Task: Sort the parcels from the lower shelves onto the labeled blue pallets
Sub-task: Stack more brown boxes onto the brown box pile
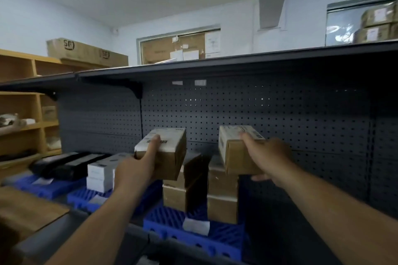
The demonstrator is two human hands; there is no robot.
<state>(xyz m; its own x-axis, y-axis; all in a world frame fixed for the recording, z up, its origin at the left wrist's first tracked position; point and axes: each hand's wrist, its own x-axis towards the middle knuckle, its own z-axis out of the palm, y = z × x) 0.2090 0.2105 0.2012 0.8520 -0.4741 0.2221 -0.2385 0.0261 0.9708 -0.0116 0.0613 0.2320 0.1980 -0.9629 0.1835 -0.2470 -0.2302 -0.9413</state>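
While a brown cardboard parcel [170,157] is gripped in the left hand [135,168] and a second labelled parcel [239,153] is gripped in the right hand [269,157], both are held in the air before the dark pegboard panel [301,114], above the blue pallet [193,236] on the shelf. On each parcel a thumb is laid across the white shipping label on top. The fingers [258,177] of the right hand are seen curled under the base, while those of the left are hidden by the box. Two stacks of brown boxes [223,191] stand on that pallet, and the left one is untidy, its top box [193,168] tilted and twisted out of line. If a parcel were set on that tilted box, a slide or a toppled stack could be expected. Each parcel is held from one side only, so a slip could be caused by the load tipping as it is lowered. The paper tag [196,226] on the pallet's front is blurred and cannot be read, so a mis-sort could follow if these parcels belong instead beside the white boxes [100,176] or the black packages [64,163] on the neighbouring pallets
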